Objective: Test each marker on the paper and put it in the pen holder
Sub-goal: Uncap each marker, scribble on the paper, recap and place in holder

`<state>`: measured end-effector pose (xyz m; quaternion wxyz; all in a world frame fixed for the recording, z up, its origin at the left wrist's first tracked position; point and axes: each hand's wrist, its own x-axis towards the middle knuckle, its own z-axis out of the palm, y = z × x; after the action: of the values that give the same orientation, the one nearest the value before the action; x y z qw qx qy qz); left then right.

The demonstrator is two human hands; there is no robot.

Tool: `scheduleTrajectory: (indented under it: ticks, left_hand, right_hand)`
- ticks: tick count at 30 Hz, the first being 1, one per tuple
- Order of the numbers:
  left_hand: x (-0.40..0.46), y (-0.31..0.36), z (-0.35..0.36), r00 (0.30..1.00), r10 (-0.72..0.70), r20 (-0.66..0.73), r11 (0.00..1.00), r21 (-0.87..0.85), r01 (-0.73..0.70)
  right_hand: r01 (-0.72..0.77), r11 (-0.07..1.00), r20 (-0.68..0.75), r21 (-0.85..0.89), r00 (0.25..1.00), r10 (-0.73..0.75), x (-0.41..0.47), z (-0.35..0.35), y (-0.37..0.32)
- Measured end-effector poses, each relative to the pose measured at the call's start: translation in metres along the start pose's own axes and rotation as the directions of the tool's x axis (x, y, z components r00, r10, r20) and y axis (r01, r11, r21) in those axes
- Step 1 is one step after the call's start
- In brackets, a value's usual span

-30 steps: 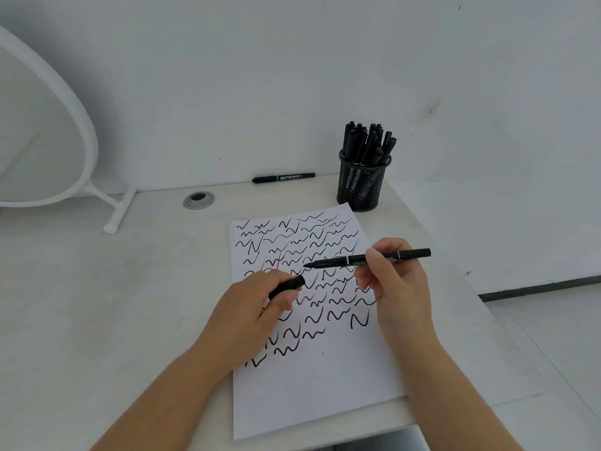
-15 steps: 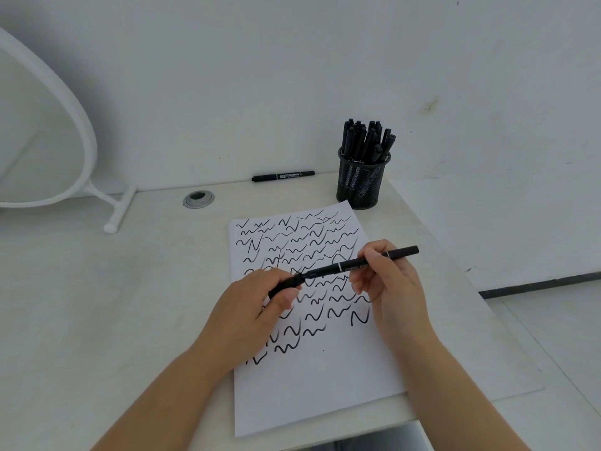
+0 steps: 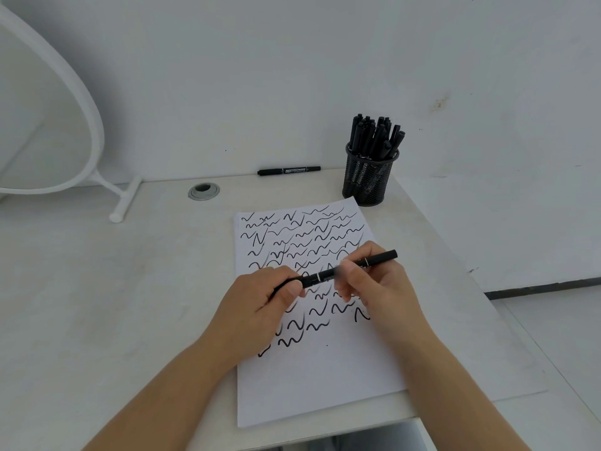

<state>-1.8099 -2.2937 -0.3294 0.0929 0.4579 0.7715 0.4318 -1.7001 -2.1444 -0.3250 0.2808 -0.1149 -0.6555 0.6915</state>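
hands: left hand [image 3: 260, 307] and right hand [image 3: 374, 288] hold marker [image 3: 325, 275] over paper [image 3: 318, 379].

The paper [image 3: 312, 369] lies on the desk [image 3: 97, 304], with the pen holder [image 3: 369, 177] just behind its far right corner and markers [image 3: 374, 135] standing in it. A lone marker [image 3: 288, 170] lies at the desk's back edge, left of the holder, with a cable grommet [image 3: 203, 191] further left and a mirror stand [image 3: 125, 198] beyond that. Above the paper's middle, the left hand [image 3: 260, 307] and the right hand [image 3: 377, 288] hold one marker [image 3: 328, 274] between them.
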Motion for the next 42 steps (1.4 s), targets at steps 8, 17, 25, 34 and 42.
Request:
scheduleTrajectory:
  ticks: [8,17,25,34,42]
  left_hand:
    - [0.003,0.008,-0.001,0.998,-0.062,0.012,0.988,-0.14,0.063]
    - [0.003,0.007,-0.006,0.991,-0.095,0.097,0.97,-0.214,0.114]
    - [0.006,0.002,-0.002,0.996,-0.048,0.072,0.991,-0.12,0.057]
    - [0.003,-0.001,-0.006,0.992,-0.109,-0.061,0.984,0.134,0.117]
    - [0.029,0.027,-0.008,0.993,-0.01,-0.117,0.959,0.28,0.043]
  right_hand:
    - [-0.016,0.995,0.022,0.096,1.0,0.014,0.003,-0.002,0.009]
    - [0.011,0.998,0.088,0.068,0.996,-0.017,0.0,-0.002,0.005]
    - [-0.002,1.0,0.008,0.006,1.0,0.002,0.001,0.002,0.003]
    - [-0.085,0.99,-0.463,-0.11,0.886,0.025,0.004,-0.009,0.006]
    - [0.379,0.341,0.151,-0.86,0.828,-0.54,0.019,-0.001,-0.026]
